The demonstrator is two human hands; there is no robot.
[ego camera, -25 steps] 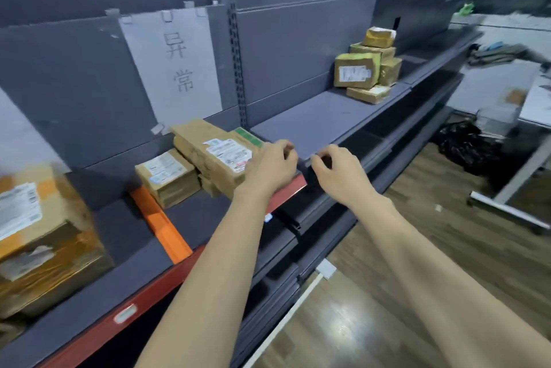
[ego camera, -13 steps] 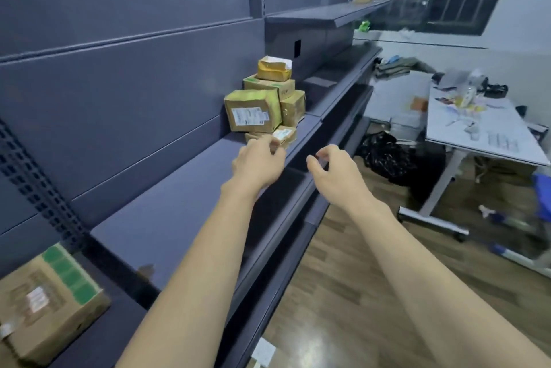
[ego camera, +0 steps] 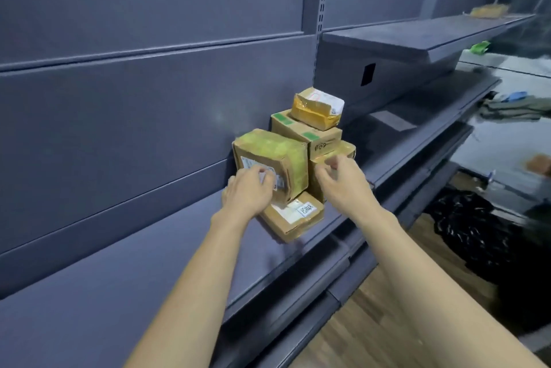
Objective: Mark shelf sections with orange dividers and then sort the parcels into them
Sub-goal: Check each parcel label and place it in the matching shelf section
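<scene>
A stack of cardboard parcels stands on the grey shelf (ego camera: 149, 263) against the back panel. In front is a box wrapped in greenish tape (ego camera: 274, 150), lying on a flat labelled parcel (ego camera: 295, 215). Behind it sits a box with green strips (ego camera: 316, 135), topped by a small yellow-taped parcel (ego camera: 316, 108). A small yellow-taped box (ego camera: 347, 148) stands at the right. My left hand (ego camera: 247, 191) touches the labelled front of the greenish box. My right hand (ego camera: 343, 179) is at the small right box, fingers loosely curled at its top edge. No orange divider is in view.
A higher shelf (ego camera: 417, 36) juts out to the right of the stack, with another parcel (ego camera: 489, 11) far along it. Lower shelves run beneath. A black bag (ego camera: 465, 233) lies on the wooden floor at the right.
The view has swung right, away from the orange divider and the first parcels. Both hands have travelled along the shelf and reached the stack, where they were in mid-air before.
</scene>
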